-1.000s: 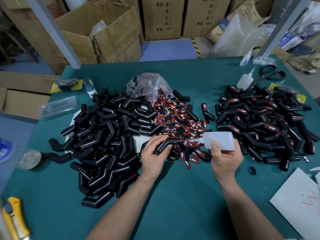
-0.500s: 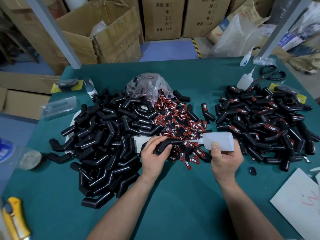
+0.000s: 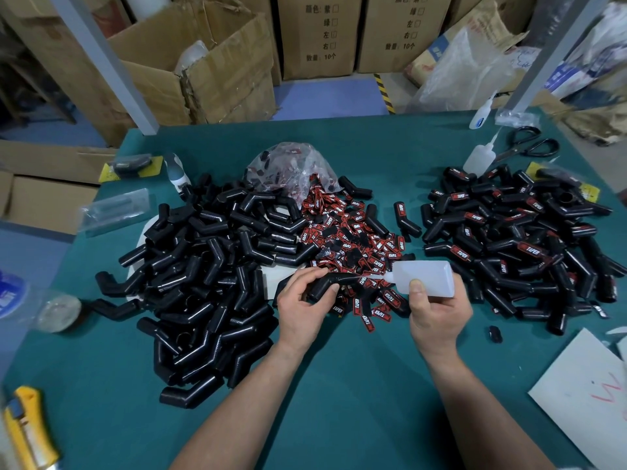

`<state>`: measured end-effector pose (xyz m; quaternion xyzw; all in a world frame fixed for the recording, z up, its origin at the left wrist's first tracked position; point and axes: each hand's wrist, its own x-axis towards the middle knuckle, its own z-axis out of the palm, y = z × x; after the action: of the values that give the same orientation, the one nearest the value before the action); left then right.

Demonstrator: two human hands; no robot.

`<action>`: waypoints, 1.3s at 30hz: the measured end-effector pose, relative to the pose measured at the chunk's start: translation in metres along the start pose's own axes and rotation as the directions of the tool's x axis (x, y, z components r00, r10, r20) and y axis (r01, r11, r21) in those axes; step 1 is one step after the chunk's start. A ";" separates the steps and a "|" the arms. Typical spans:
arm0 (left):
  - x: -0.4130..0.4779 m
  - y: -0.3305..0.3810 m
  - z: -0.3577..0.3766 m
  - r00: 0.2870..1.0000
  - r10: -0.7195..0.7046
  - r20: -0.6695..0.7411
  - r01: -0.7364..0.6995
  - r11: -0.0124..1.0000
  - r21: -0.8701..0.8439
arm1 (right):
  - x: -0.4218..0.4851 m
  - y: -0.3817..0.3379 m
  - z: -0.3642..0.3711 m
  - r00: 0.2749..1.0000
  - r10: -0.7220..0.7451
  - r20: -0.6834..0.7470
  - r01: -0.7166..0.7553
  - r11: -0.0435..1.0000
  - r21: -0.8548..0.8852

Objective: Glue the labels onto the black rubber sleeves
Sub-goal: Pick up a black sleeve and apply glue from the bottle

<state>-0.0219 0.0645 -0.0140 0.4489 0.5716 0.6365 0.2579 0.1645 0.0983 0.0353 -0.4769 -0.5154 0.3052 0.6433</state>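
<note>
On the green table (image 3: 339, 385), seen from the head camera, the label heap (image 3: 353, 239) of red-and-black tags lies at the middle and serves as the marker for everything else. Just on the near side of the heap, the left hand (image 3: 305, 307) grips a bent black sleeve (image 3: 325, 283), its fingers curled over the top and its thumb under the near end, holding the sleeve lifted above the heap's near edge. To the right of the sleeve, the right hand (image 3: 437, 310) is wrapped round a translucent glue bottle (image 3: 424, 278) held on its side, with the thumb pressed on the bottle's near face. The bottle's thin nozzle points left and its tip meets the upper side of the sleeve. Left of the heap, and touching it, lies a large pile of bare sleeves (image 3: 210, 266). Right of the heap, across a narrow strip of table, lies a pile of labelled sleeves (image 3: 515, 239). A clear bag (image 3: 291, 164) holding more labels sits at the heap's far edge. Far right of the heap, beyond the labelled pile, stand a second bottle (image 3: 480, 157) and black scissors (image 3: 529, 147). A white sheet (image 3: 590, 395) lies near right of the heap, and a yellow knife (image 3: 27, 432) lies at the near left corner.
</note>
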 end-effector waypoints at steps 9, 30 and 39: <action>0.000 0.000 0.000 1.000 0.007 0.005 -0.007 0.999 0.032 | -0.001 0.001 0.000 1.000 -0.013 0.004 0.013 1.000 -0.012; 0.000 0.001 -0.001 1.000 -0.018 -0.002 0.018 1.000 0.024 | 0.002 0.002 -0.001 1.000 -0.019 -0.010 0.019 1.000 -0.016; 0.001 0.001 -0.001 1.000 -0.012 -0.006 0.012 1.000 0.024 | 0.001 0.006 -0.002 1.000 -0.027 -0.004 0.027 0.999 -0.022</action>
<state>-0.0229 0.0648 -0.0128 0.4469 0.5827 0.6292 0.2547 0.1668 0.1007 0.0303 -0.4777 -0.5237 0.2898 0.6430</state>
